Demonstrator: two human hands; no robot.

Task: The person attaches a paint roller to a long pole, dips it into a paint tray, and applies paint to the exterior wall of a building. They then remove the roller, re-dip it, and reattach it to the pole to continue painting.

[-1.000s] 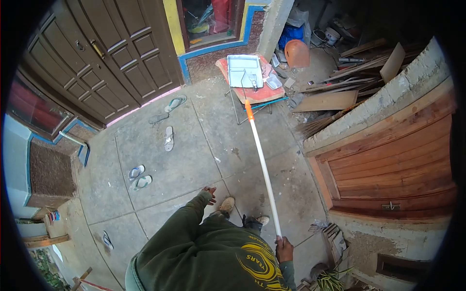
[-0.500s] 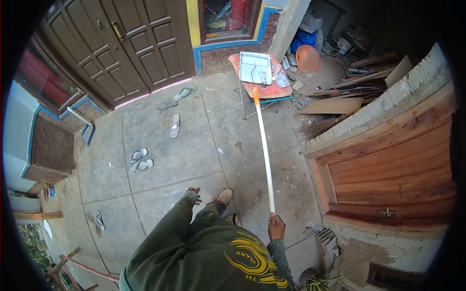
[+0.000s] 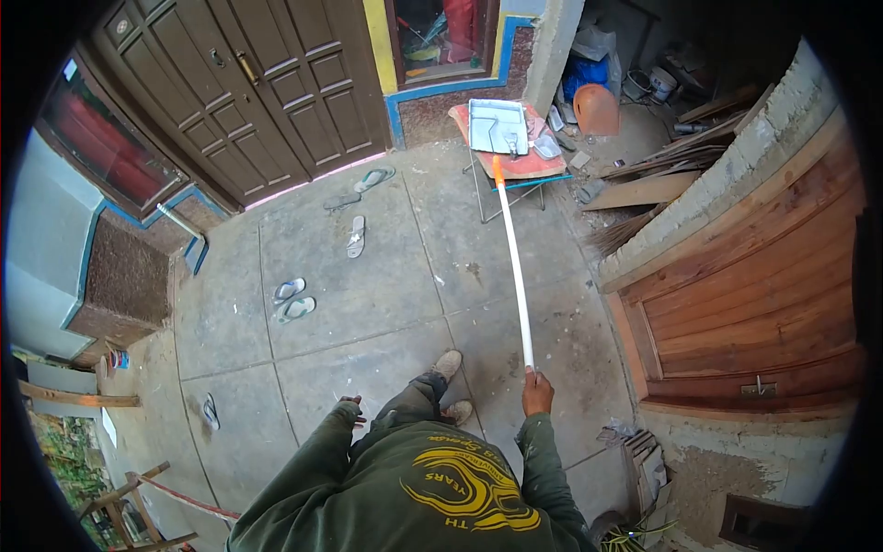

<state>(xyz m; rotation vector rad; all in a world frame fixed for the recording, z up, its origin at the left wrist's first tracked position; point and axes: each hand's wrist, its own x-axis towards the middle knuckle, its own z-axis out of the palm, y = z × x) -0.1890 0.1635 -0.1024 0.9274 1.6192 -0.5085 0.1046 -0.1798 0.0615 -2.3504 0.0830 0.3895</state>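
The pole (image 3: 516, 267) is white and orange, the sweatshirt (image 3: 391, 483) dark green.

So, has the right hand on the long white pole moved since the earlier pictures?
Yes: the right hand has moved forward, closer to the small red-topped, metal-legged table.

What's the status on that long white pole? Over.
Right hand gripping white pole; left hand looks empty. Orange end pointing at tray. Sandals lie clear of pole.

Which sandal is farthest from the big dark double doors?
The lone sandal at the picture's lower left; the other five sandals lie nearer the doors.
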